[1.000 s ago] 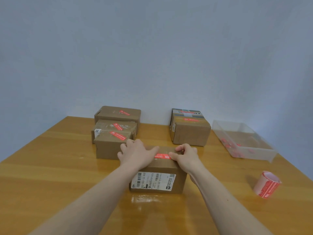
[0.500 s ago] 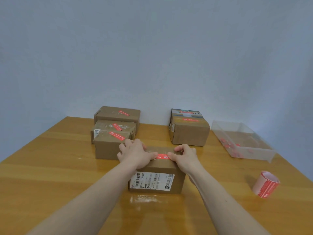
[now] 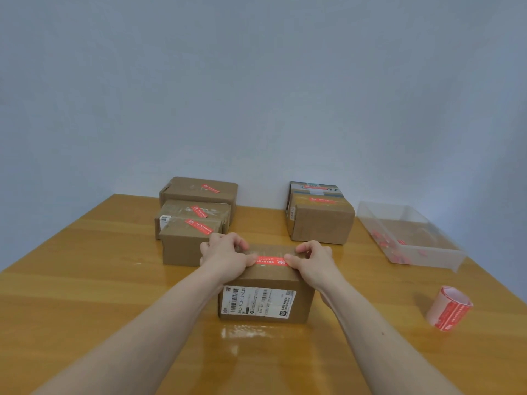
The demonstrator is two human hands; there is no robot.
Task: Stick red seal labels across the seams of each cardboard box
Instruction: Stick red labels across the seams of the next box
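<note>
Both hands, left hand (image 3: 225, 253) and right hand (image 3: 312, 259), are pressing the red seal label (image 3: 270, 260) flat onto the nearest box (image 3: 266, 297), each grip closed on the box top with thumbs at the label ends, ideally smoothing outward across the seam.

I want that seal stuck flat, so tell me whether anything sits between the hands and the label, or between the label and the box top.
Nothing visible does. The left hand and right hand press their thumbs directly on the ends of the red label, which lies flat on the near box.

Bare forearms — no sleeves; left hand (image 3: 225, 252) and right hand (image 3: 312, 259) ungloved, ringless.
</note>
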